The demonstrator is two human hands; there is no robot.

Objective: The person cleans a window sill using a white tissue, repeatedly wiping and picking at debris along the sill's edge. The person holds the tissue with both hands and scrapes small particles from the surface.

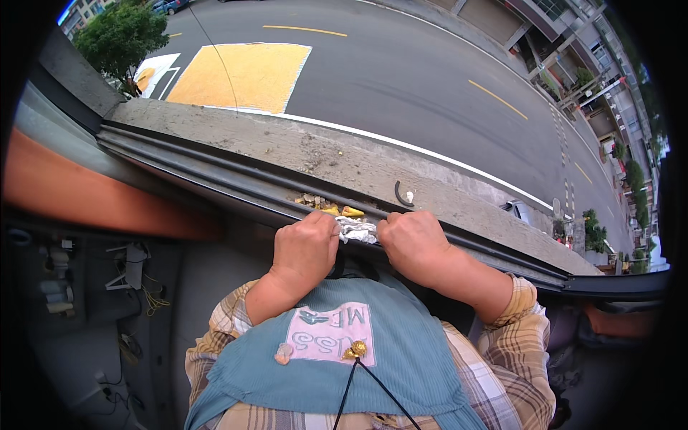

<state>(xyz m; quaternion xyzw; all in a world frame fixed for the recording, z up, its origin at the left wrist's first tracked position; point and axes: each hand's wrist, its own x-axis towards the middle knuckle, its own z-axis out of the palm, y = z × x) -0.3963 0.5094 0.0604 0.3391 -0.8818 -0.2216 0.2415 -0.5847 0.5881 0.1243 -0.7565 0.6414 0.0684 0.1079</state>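
My left hand (306, 243) and my right hand (414, 242) are both closed on a crumpled white tissue or cloth (357, 230), one at each end of it. The white piece lies over the inner edge of a dark metal window track (226, 185). Just beyond it in the track are yellow scraps (352, 212) and a small heap of brownish debris (317, 202). The fingertips of both hands are hidden behind the knuckles.
Outside the track runs a rough concrete ledge (258, 142) with a curved black strip (400, 194) and a small white bit (410, 196). Far below lies a road (398, 91). An orange curtain-like surface (97, 193) is at the left; cables (156, 301) lie at the lower left.
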